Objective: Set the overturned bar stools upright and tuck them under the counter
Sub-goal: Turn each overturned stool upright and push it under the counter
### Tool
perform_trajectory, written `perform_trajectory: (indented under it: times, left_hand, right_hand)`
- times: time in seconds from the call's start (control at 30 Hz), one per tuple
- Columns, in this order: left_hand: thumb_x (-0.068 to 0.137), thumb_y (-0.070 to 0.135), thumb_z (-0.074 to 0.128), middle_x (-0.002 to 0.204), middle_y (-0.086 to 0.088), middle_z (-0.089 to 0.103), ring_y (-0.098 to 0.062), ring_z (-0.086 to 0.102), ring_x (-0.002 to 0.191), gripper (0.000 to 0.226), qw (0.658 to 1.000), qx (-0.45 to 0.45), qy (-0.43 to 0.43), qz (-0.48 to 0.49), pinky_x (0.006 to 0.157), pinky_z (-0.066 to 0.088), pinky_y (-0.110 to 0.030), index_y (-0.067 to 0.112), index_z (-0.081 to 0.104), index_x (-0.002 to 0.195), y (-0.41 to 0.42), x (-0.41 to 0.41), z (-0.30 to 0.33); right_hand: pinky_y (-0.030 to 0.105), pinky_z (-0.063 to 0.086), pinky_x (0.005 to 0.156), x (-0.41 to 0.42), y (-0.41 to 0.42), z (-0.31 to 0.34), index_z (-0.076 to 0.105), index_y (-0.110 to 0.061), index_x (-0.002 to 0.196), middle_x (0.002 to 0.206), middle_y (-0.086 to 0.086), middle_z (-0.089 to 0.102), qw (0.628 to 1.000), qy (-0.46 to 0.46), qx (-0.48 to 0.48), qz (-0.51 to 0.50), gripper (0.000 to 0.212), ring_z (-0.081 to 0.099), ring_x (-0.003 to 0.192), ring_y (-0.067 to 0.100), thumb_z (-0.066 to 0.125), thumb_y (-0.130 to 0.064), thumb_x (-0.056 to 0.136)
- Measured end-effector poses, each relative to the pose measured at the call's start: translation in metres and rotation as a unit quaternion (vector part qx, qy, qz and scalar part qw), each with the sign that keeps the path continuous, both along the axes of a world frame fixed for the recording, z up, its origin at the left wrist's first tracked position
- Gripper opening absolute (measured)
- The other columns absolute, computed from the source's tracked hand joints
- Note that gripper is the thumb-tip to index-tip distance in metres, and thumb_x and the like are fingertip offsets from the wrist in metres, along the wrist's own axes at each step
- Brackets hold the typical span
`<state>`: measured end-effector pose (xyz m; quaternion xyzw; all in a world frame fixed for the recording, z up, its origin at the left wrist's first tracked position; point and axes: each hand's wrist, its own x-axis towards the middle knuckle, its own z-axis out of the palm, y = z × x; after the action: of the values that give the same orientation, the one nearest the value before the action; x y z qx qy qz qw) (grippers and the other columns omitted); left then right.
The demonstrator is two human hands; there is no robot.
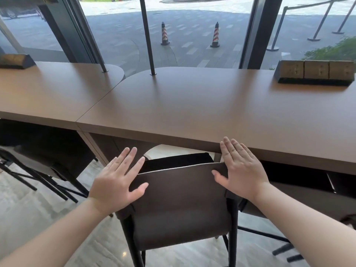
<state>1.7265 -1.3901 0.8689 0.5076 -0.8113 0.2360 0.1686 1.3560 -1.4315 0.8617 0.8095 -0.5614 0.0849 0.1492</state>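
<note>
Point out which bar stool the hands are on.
The middle stool: the left hand and right hand lie flat against its backrest. The left stool and right stool go untouched.

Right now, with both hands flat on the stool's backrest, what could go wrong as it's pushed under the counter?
1. The right hand reaches the counter edge; its fingers could get pinched.
2. The stool's backrest may catch that edge.
</note>
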Motion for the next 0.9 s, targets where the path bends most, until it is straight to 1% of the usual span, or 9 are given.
perform_trajectory:
  times: [0.1,0.17,0.23,0.27,0.43,0.53,0.63,0.77,0.9]
  left_hand:
    - [0.093,0.064,0.042,0.155,-0.018,0.036,-0.033,0.037,0.142,0.071,0.999,0.026,-0.007,-0.018,0.11,0.04,-0.05,0.015,0.049,0.144,-0.023,-0.006,0.009]
    - [0.093,0.073,0.028,0.161,-0.015,0.023,-0.031,0.023,0.148,0.08,0.998,0.055,-0.016,-0.018,0.121,0.019,-0.047,0.018,0.034,0.151,-0.041,-0.01,0.016]
    - [0.09,0.078,0.021,0.164,-0.012,0.011,-0.028,0.011,0.151,0.086,0.996,0.078,-0.023,-0.02,0.124,0.0,-0.041,0.023,0.02,0.156,-0.059,-0.014,0.024]
    - [0.089,0.08,0.02,0.165,-0.012,0.008,-0.028,0.008,0.152,0.088,0.995,0.087,-0.03,-0.024,0.123,-0.004,-0.04,0.024,0.016,0.157,-0.068,-0.015,0.027]
    - [0.085,0.082,0.025,0.166,-0.013,0.006,-0.03,0.011,0.152,0.092,0.991,0.122,-0.037,-0.042,0.123,-0.007,-0.037,0.025,0.019,0.157,-0.104,-0.009,0.032]
    - [0.085,0.082,0.026,0.167,-0.01,0.002,-0.026,0.003,0.153,0.091,0.989,0.135,-0.036,-0.054,0.122,-0.01,-0.035,0.03,0.013,0.158,-0.121,0.006,0.03]
    - [0.086,0.081,0.024,0.167,-0.008,-0.002,-0.022,-0.005,0.153,0.089,0.987,0.143,-0.037,-0.065,0.122,-0.011,-0.034,0.032,0.006,0.158,-0.135,0.028,0.024]
    - [0.088,0.08,0.02,0.166,-0.005,-0.01,-0.02,-0.01,0.153,0.086,0.986,0.156,-0.015,-0.058,0.121,-0.013,-0.032,0.034,0.0,0.158,-0.153,0.052,0.018]
    - [0.09,0.078,0.018,0.166,-0.003,-0.012,-0.017,-0.014,0.152,0.083,0.983,0.17,-0.001,-0.068,0.12,-0.015,-0.029,0.034,-0.003,0.157,-0.164,0.064,0.018]
  right_hand:
    - [0.042,0.029,0.117,-0.009,0.012,-0.001,0.041,0.002,0.145,0.151,0.019,0.039,1.0,-0.002,-0.015,-0.023,0.082,0.041,0.139,0.032,0.035,-0.059,0.09]
    - [0.043,0.031,0.116,-0.012,0.018,0.0,0.041,0.002,0.144,0.15,0.019,0.04,0.999,-0.004,-0.023,-0.04,0.079,0.042,0.139,0.033,0.036,-0.057,0.091]
    - [0.044,0.032,0.115,-0.012,0.024,-0.002,0.041,0.002,0.144,0.15,0.02,0.039,0.998,-0.006,-0.025,-0.06,0.077,0.041,0.139,0.033,0.038,-0.055,0.092]
    - [0.044,0.033,0.115,-0.011,0.027,-0.003,0.041,0.002,0.144,0.151,0.02,0.039,0.997,-0.006,-0.027,-0.069,0.076,0.041,0.139,0.033,0.039,-0.053,0.092]
    - [0.046,0.04,0.111,0.005,0.04,-0.005,0.044,0.003,0.142,0.148,0.021,0.042,0.992,-0.006,-0.047,-0.115,0.072,0.046,0.135,0.034,0.041,-0.048,0.092]
    - [0.046,0.042,0.109,0.028,0.038,-0.002,0.049,0.003,0.139,0.145,0.02,0.047,0.988,-0.014,-0.045,-0.148,0.071,0.049,0.133,0.035,0.039,-0.047,0.09]
    - [0.046,0.042,0.109,0.051,0.036,-0.004,0.05,0.002,0.139,0.145,0.02,0.048,0.987,-0.012,-0.054,-0.154,0.07,0.05,0.132,0.035,0.041,-0.046,0.09]
    - [0.046,0.045,0.106,0.084,0.039,-0.009,0.051,0.001,0.139,0.145,0.019,0.048,0.984,0.001,-0.077,-0.161,0.066,0.051,0.131,0.033,0.05,-0.042,0.089]
    - [0.045,0.047,0.104,0.104,0.044,-0.011,0.053,0.001,0.137,0.143,0.019,0.05,0.98,0.005,-0.084,-0.181,0.065,0.053,0.129,0.033,0.051,-0.041,0.087]
